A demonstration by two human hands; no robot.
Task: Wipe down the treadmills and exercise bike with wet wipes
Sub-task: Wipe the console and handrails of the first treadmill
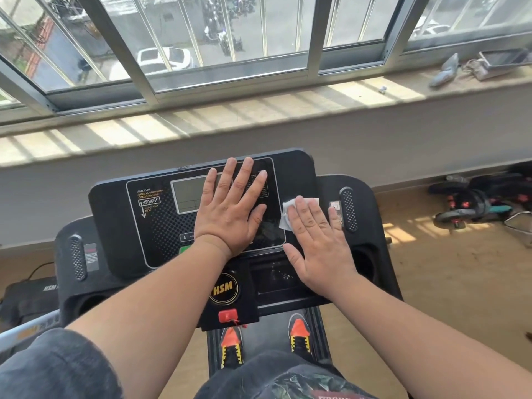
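Right hand [319,243] presses crumpled white wipe [288,214] on glossy black console [115,226].

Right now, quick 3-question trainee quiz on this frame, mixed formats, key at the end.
1. True or false: the left hand grips the wipe.
2. Which hand presses the wipe on the treadmill console? A) left B) right C) both
3. Fill in: the red safety key sits just below the round ____ logo.

Key:
1. False. The left hand lies flat on the display panel, fingers spread, no wipe under it.
2. B. The right hand holds it flat against the console's right side.
3. HSM
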